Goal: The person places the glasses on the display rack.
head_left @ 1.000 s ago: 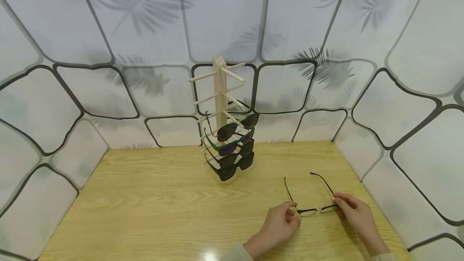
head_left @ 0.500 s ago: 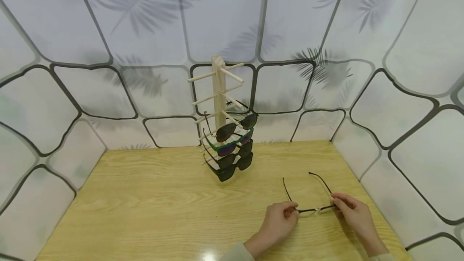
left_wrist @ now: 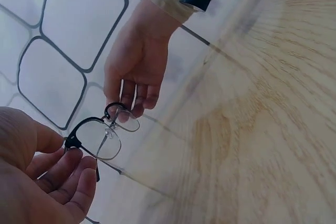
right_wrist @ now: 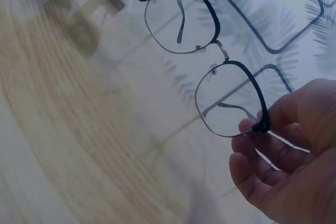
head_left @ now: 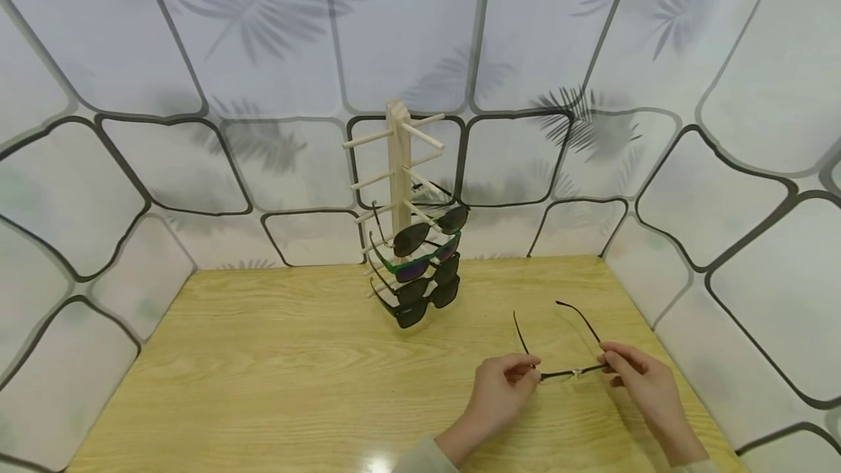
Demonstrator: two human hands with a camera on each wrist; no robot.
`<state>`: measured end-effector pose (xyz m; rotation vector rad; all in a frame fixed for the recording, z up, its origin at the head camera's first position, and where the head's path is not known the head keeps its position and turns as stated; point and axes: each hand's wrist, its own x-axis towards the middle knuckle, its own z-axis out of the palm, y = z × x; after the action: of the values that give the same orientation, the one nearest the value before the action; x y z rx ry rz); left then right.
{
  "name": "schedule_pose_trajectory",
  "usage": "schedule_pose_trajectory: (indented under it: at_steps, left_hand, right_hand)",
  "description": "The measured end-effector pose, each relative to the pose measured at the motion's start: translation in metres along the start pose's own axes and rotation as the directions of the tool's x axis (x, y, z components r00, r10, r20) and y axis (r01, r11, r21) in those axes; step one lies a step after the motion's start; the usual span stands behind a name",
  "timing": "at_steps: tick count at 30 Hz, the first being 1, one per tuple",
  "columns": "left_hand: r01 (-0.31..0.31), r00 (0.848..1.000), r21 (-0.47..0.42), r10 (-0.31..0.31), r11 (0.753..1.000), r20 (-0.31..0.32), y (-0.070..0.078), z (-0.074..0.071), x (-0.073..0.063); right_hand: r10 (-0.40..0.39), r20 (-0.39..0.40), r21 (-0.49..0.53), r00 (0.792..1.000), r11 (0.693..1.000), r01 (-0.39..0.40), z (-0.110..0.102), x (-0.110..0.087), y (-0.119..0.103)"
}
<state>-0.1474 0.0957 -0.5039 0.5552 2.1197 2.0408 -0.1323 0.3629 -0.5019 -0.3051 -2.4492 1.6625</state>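
A pair of eyeglasses (head_left: 558, 374) with black brow bars, clear lenses and thin metal lower rims is held between both hands at the right of the table. My left hand (head_left: 501, 390) pinches its left hinge corner between thumb and fingers. At the opposite hinge, my right hand (head_left: 644, 388) pinches the frame. Both temples are unfolded and point away from me. In the right wrist view the clear lenses (right_wrist: 228, 103) and nose pads show plainly, and the left wrist view shows the black hinge corner (left_wrist: 73, 141) between my left thumb and fingers.
A wooden display stand (head_left: 398, 166) with side pegs rises at the back middle. Several sunglasses (head_left: 414, 290) hang on its lower pegs; the upper pegs are bare. Patterned cloth walls (head_left: 755, 239) enclose the wood-grain table (head_left: 263, 371) at the back and sides.
Both hands have raised the eyeglasses slightly and moved them a little away from me. The left hand's thumb and fingers have shifted at the hinge corner. The stand and its sunglasses stay put.
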Motion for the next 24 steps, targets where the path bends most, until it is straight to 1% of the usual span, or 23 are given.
schedule_pose_trajectory:
  at_steps: [5, 9, 14, 17, 24]
  left_hand:
    - [-0.012, 1.0, -0.048, 0.011, 0.999, -0.025, 0.006, -0.004, 0.001]
    - [-0.022, 0.999, -0.076, 0.019, 0.997, -0.043, 0.013, -0.008, 0.0]
    - [-0.061, 0.997, -0.115, 0.055, 0.991, -0.055, 0.025, -0.013, 0.0]
    - [-0.089, 0.994, -0.125, 0.081, 0.988, -0.067, 0.032, -0.018, 0.0]
    - [-0.126, 0.988, -0.126, 0.113, 0.984, -0.105, 0.049, -0.027, 0.0]
  right_hand:
    - [-0.056, 0.012, 0.024, 0.998, 0.998, 0.055, -0.001, -0.001, -0.013]
    - [-0.092, 0.019, 0.021, 0.996, 0.996, 0.092, -0.001, -0.001, -0.024]
    - [-0.141, -0.003, 0.02, 0.99, 0.99, 0.141, -0.002, -0.001, -0.043]
    - [-0.169, -0.019, 0.05, 0.985, 0.984, 0.17, -0.001, -0.001, -0.054]
    - [-0.209, -0.013, 0.048, 0.978, 0.977, 0.209, 0.002, 0.002, -0.078]
